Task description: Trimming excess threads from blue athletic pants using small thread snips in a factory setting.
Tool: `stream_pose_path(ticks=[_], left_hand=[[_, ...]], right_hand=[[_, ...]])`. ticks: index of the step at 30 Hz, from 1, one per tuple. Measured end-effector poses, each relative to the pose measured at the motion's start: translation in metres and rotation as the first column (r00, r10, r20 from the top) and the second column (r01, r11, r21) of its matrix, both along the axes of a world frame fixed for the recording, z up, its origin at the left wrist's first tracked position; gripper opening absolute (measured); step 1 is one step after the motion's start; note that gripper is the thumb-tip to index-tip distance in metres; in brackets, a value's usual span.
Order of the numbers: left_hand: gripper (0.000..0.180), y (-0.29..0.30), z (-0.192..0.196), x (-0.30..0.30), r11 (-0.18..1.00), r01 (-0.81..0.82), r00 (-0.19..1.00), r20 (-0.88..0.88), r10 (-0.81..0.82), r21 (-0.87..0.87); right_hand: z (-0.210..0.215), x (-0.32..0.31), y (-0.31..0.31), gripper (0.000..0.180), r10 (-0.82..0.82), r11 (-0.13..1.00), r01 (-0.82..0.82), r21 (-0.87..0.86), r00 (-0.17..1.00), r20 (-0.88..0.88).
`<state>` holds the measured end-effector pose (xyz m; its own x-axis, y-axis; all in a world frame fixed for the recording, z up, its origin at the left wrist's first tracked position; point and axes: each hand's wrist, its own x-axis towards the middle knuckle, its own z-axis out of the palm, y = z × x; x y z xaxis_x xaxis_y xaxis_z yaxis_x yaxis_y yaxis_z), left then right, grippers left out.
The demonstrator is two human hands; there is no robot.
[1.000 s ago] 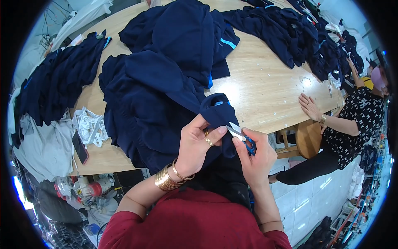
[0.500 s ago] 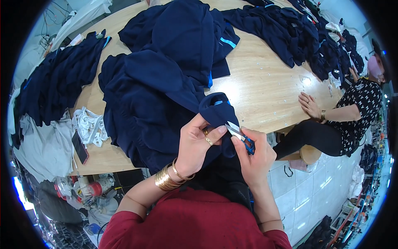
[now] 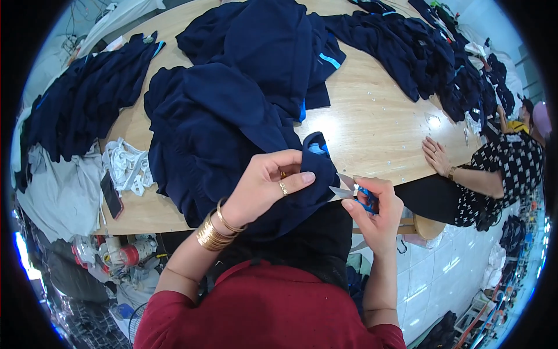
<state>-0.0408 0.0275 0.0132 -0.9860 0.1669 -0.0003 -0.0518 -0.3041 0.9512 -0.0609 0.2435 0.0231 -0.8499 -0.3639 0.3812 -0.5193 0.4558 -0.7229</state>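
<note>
A dark navy garment (image 3: 226, 122) lies bunched on the table and reaches down to my lap. My left hand (image 3: 273, 181), with rings and gold bangles, pinches the folded end of a sleeve-like piece (image 3: 318, 168) between thumb and fingers. Light blue shows inside that piece's opening. In my right hand (image 3: 376, 212) are small thread snips (image 3: 363, 198) with blue handles. Their two blades are spread and point left, close to the right edge of the cloth. Whether the blade tips touch the cloth I cannot tell.
Navy garments lie at the far left (image 3: 93, 93) and far right (image 3: 407, 52) of the wooden table (image 3: 378, 128). White straps (image 3: 127, 166) and a phone (image 3: 110, 195) rest at the left. A seated person's hand (image 3: 436, 152) lies on the table at the right.
The snips have moved right, away from my left thumb, and their blades are wider apart. My left hand still pinches the cloth, its wrist a little further left. The seated person has leaned right.
</note>
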Motion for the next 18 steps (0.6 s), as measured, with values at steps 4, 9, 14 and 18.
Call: stream_pose_path(ticks=[4,9,14,18], left_hand=[[0.026,-0.011,-0.003,-0.001,0.998,-0.028,0.996,0.087,0.033,-0.058],[0.029,-0.024,0.014,-0.003,0.993,0.073,0.991,0.123,-0.060,-0.098],[0.025,-0.028,0.008,-0.005,0.986,0.129,0.989,0.085,-0.121,-0.106],[0.025,-0.029,0.009,-0.007,0.980,0.143,0.989,0.064,-0.135,-0.137]], right_hand=[[-0.003,-0.006,-0.004,0.031,0.085,0.996,-0.085,0.000,0.987,-0.135],[-0.004,-0.014,-0.014,0.029,0.192,0.979,-0.160,0.128,0.934,-0.301],[0.000,-0.019,-0.020,0.029,0.278,0.957,-0.229,0.176,0.896,-0.346],[0.003,-0.022,-0.023,0.029,0.330,0.939,-0.266,0.216,0.872,-0.362]])
